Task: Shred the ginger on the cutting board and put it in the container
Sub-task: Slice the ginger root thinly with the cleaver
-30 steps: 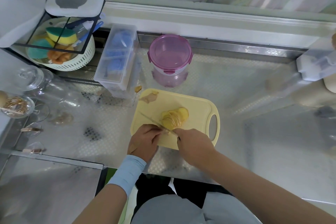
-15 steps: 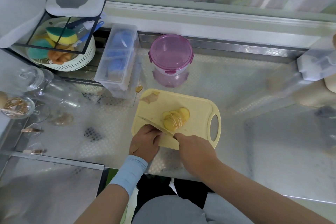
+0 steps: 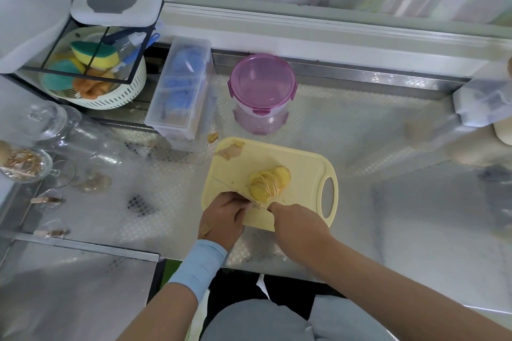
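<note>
A yellow cutting board [image 3: 304,163] lies on the steel counter, with a fanned pile of ginger slices [image 3: 270,181] at its middle. My right hand [image 3: 293,221] grips the handle of a knife [image 3: 235,192]. Its blade runs up-left across the board and touches the near-left end of the pile. My left hand [image 3: 223,214] rests on the board's near-left corner, fingers curled against the blade. Whether it holds ginger is hidden. The round container [image 3: 261,91] with a purple lid stands behind the board. Ginger peel [image 3: 230,151] lies on the far-left corner.
A clear box with blue contents [image 3: 180,88] stands left of the container. A white basket of sponges [image 3: 94,77] sits under a black rack at far left. Glass jars [image 3: 69,130] lie near the left edge. A white appliance [image 3: 487,97] is at far right.
The knife blade has edged a little towards the ginger pile. Both hands stay at the board's near edge.
</note>
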Demonstrator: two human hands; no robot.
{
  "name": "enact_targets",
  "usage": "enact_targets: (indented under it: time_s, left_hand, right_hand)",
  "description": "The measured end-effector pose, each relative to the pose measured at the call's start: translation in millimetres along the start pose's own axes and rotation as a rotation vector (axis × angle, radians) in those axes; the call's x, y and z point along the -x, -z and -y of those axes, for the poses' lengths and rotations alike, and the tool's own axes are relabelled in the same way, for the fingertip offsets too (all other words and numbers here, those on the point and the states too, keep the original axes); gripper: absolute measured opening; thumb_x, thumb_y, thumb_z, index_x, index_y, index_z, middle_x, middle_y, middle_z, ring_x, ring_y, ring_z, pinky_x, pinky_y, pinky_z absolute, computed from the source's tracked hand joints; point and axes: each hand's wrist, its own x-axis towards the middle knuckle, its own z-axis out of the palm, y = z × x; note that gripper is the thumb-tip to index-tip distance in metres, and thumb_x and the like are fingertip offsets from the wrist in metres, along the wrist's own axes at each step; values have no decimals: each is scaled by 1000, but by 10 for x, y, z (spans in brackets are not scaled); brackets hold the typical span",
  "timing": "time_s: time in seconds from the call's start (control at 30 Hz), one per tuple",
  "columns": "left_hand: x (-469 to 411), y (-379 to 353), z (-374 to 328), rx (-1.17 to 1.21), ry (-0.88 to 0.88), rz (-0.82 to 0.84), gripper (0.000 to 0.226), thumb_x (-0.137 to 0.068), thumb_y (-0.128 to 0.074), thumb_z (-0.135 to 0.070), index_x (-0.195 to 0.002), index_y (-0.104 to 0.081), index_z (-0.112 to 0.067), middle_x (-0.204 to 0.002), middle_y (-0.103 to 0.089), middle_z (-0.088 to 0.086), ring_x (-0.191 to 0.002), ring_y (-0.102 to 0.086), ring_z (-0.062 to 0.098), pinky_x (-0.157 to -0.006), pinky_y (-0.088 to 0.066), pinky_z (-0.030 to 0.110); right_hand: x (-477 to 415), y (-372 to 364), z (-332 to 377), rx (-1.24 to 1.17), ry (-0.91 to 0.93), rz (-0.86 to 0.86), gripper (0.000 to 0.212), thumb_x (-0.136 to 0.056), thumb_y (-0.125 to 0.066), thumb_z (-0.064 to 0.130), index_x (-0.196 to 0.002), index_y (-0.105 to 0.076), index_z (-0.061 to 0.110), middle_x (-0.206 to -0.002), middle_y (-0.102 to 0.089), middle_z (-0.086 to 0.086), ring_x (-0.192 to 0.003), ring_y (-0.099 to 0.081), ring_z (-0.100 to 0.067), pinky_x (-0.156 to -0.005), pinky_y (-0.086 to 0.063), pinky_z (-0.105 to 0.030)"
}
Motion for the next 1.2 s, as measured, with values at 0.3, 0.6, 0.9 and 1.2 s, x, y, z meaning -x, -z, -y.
enact_targets:
  time_s: [0.3, 0.6, 0.9, 1.2]
  left_hand:
    - [-4, -4, 0, 34, 11, -2, 24, -84, -54, -26, -79, -76, -19, -89, -69, -4, -90, -56, 10, -71, -42, 14]
    - [10, -3, 21, 39, 26, -6, 24, -86, -56, -31, -78, -76, -21, -90, -68, -8, -89, -57, 9, -68, -43, 16]
    - [17, -31, 44, 84, 82, 35, 22, -87, -56, -28, -83, -77, -21, -95, -69, -10, -95, -56, 6, -81, -33, 2]
    - [32, -33, 50, 112, 80, 27, 21, -87, -58, -27, -81, -77, -22, -94, -68, -12, -95, -55, 4, -85, -31, 0]
  right_hand:
    - [-52, -14, 29, -15, -21, 39, 39, -88, -42, -4, -121, -51, 13, -75, -49, -3, -60, -47, -18, -54, -42, -34]
    - [-4, -83, -47, 11, -46, 52, 26, -93, -48, 3, -115, -45, 15, -75, -50, -2, -59, -48, -18, -47, -36, -31]
    - [-224, -50, 89, -16, -17, 72, 22, -90, -43, -1, -107, -42, 13, -77, -49, -5, -60, -46, -20, -53, -39, -34]
    - [-288, -198, -50, -25, -45, 79, 16, -94, -45, 4, -103, -39, 16, -75, -47, -2, -62, -47, -18, -51, -35, -31]
